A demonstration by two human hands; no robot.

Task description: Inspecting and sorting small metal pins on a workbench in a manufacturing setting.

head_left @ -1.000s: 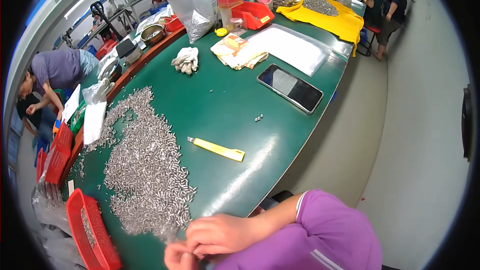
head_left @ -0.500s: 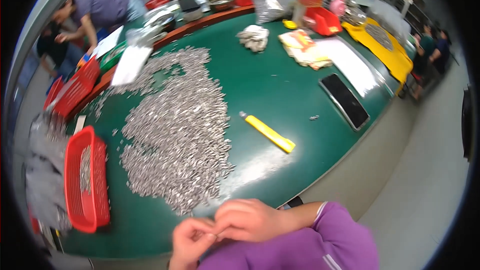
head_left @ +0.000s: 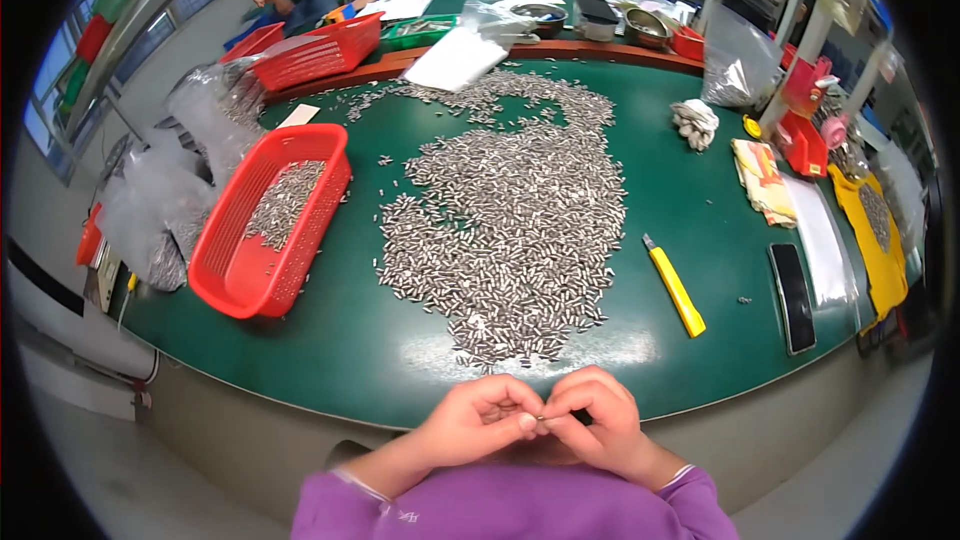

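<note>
Close to my body, at the table's front edge, my left hand (head_left: 482, 420) and my right hand (head_left: 600, 422) meet fingertip to fingertip. Thumbs and forefingers of both pinch one tiny metal piece (head_left: 541, 418), mostly covered by the fingers. Just beyond them spreads a broad heap of small silvery metal pins (head_left: 510, 230) on the green table (head_left: 330, 360). To the left, a red plastic basket (head_left: 232, 285) holds more of the same pins. Right of the heap lies a yellow utility knife (head_left: 676, 290).
A black phone (head_left: 793, 298), plastic sheet (head_left: 822, 250), patterned cloth (head_left: 764, 180) and white gloves (head_left: 695, 124) lie to the right. Bags of parts (head_left: 160, 200) line the left edge. Another red basket (head_left: 320, 52) and a white sheet (head_left: 455, 58) sit behind; two people work beyond.
The view has swung left and levelled, so the table shows further to the right and more centred. My hands stay together, pinching at the fingertips.
</note>
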